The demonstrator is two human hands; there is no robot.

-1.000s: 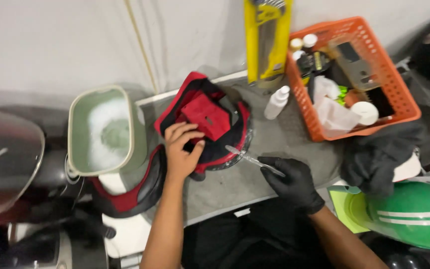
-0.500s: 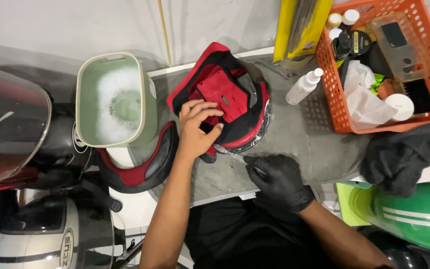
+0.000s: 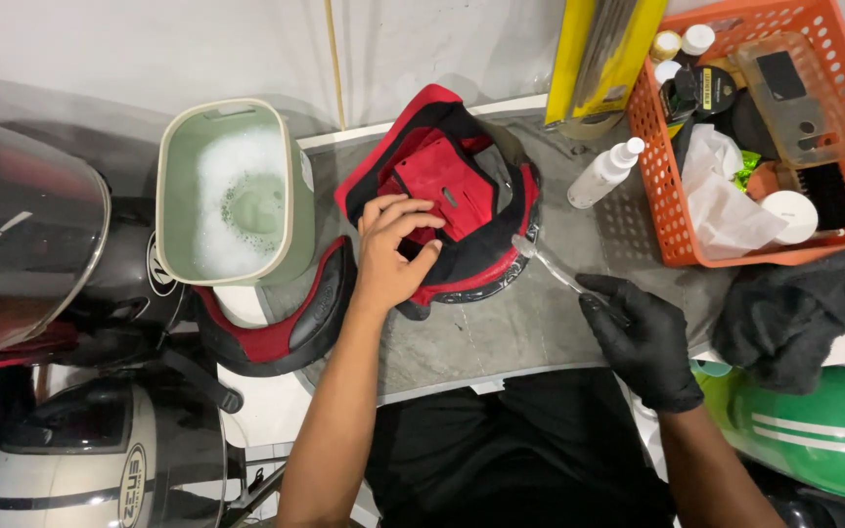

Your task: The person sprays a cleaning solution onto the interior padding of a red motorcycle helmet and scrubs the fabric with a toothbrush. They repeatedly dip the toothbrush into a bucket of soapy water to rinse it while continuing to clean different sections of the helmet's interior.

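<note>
A red and black helmet liner [image 3: 442,186] lies on the grey mat [image 3: 501,323]. My bare left hand [image 3: 393,249] rests on the liner's near side, fingers curled over its red padding. My right hand [image 3: 643,332], in a black glove, grips a clear-handled toothbrush [image 3: 550,266] whose head touches the liner's right edge.
A pale green tub of foamy water [image 3: 232,196] stands left of the liner, above a second red and black pad [image 3: 286,323]. A white spray bottle [image 3: 603,171], an orange basket [image 3: 838,240] of supplies and a dark cloth [image 3: 794,303] sit right. Helmets [image 3: 70,469] crowd the left and lower right.
The view shifted left. My right hand drew the toothbrush from the liner's near edge out to its right edge. My left hand stayed on the liner.
</note>
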